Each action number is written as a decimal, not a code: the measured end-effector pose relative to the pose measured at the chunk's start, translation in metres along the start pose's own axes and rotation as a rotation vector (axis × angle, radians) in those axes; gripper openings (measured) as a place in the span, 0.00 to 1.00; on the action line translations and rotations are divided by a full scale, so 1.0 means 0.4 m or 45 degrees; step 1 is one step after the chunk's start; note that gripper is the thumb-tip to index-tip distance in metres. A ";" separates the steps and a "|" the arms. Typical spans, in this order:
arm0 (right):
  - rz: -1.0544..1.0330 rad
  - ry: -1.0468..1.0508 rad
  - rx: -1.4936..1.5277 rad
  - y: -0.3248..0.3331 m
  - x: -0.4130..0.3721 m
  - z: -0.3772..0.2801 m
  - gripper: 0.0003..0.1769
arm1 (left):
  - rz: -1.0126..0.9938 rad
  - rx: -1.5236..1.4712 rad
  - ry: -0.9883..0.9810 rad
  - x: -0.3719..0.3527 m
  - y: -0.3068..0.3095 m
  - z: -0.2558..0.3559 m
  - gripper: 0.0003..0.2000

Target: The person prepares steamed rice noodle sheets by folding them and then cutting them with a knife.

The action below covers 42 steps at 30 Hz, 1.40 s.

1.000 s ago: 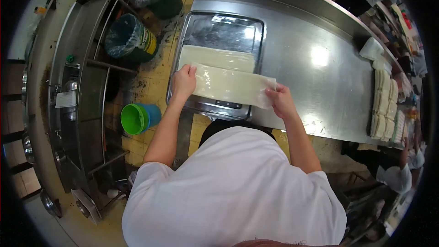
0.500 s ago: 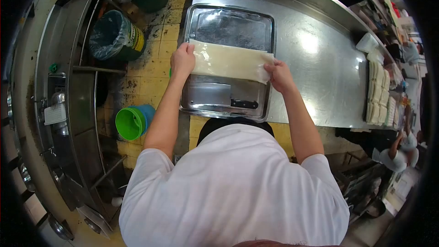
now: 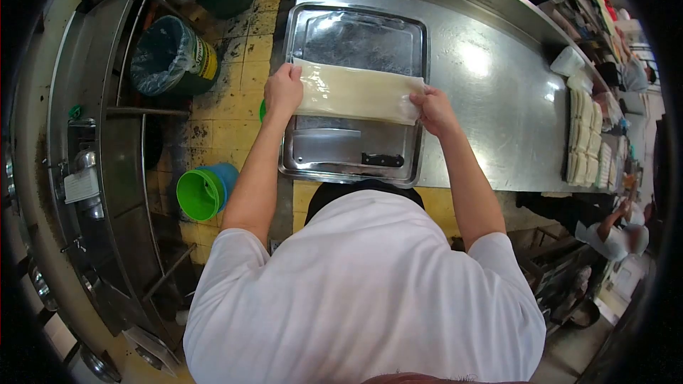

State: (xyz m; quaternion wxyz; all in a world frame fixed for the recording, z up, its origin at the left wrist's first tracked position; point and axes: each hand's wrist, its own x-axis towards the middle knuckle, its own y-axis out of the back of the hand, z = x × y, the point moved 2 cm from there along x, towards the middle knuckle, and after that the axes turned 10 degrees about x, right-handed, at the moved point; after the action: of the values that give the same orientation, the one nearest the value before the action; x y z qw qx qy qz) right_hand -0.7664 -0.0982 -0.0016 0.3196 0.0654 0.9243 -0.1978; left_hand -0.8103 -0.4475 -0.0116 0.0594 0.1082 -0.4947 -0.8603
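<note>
A pale, glossy sheet of dough [image 3: 356, 92] spans the space between my hands, over the middle of a metal tray [image 3: 425, 50]. My left hand [image 3: 284, 90] grips its left end with closed fingers, beside the tray's left rim. At the other end, my right hand [image 3: 432, 108] pinches the edge between thumb and fingers near the right rim. On the near part of the tray lies a cleaver [image 3: 326, 146] with a black handle, its blade pointing left. The sheet hides the tray's middle.
The tray sits on a steel counter [image 3: 491, 124]. Stacked pale packages [image 3: 583, 139] stand at its right end. Left of me are a green bucket [image 3: 199, 194], a lined bin [image 3: 171, 60] and a steel rack [image 3: 124, 163]. Another person [image 3: 608, 235] is at far right.
The sheet's right end, which drooped and creased beside my right hand, now lies straighter. Both hands keep their hold. The view has shifted slightly.
</note>
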 end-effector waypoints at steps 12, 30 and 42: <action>0.110 -0.008 -0.383 0.002 0.006 -0.006 0.27 | -0.235 0.280 0.032 -0.044 0.020 -0.017 0.25; -0.349 0.794 -1.476 -0.043 -0.248 0.191 0.18 | -0.370 0.406 -0.148 -0.247 0.062 -0.024 0.22; -0.671 1.061 -2.086 -0.103 -0.198 0.300 0.15 | -0.182 0.261 0.031 -0.478 0.140 0.002 0.19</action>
State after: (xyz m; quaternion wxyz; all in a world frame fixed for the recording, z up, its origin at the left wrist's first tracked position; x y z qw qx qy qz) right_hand -0.6465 -0.1845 -0.0256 -0.1436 -0.3237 0.8001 0.4842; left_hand -0.6255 -0.4352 0.0616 -0.0075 0.1591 -0.5702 -0.8059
